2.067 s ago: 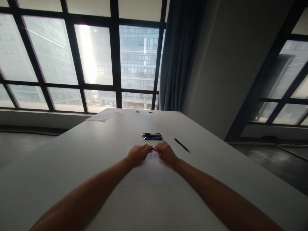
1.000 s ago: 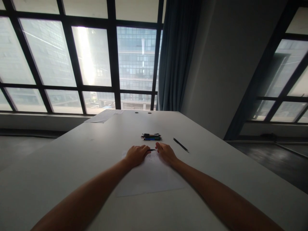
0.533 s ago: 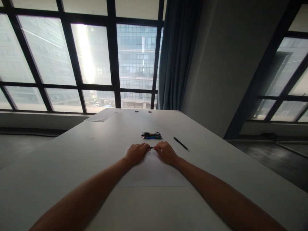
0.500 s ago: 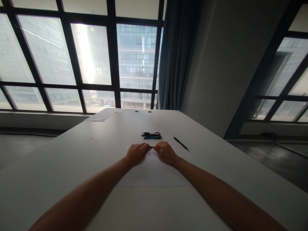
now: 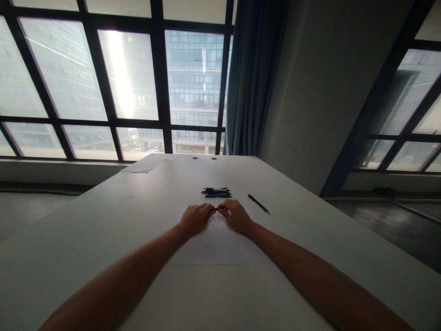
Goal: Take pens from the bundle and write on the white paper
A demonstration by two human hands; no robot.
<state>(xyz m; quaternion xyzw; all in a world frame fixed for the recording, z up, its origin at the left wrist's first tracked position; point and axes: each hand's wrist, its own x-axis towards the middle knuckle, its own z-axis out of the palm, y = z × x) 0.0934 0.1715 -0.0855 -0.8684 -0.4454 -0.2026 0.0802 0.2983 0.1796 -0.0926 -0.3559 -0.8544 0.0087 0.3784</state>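
Note:
A thin dark pen [image 5: 215, 209] lies crosswise between my two hands, over the far end of a white sheet of paper [image 5: 215, 246] on the white table [image 5: 103, 220]. My left hand [image 5: 195, 218] has its fingers curled round the pen's left end. My right hand [image 5: 235, 216] pinches the right end, so only a short dark piece shows between the fingertips. Both hands rest on the sheet.
Just beyond the hands lies a small bundle of pens [image 5: 216, 192], one blue. A single dark pen [image 5: 258, 203] lies aslant to the right. More paper [image 5: 148, 163] sits at the table's far left corner, before large windows and a blue curtain [image 5: 251, 78].
The hands drew slightly apart about a second ago, baring more of the pen, then closed in again. Now they are closer together than before. The sheet shifted a little under them.

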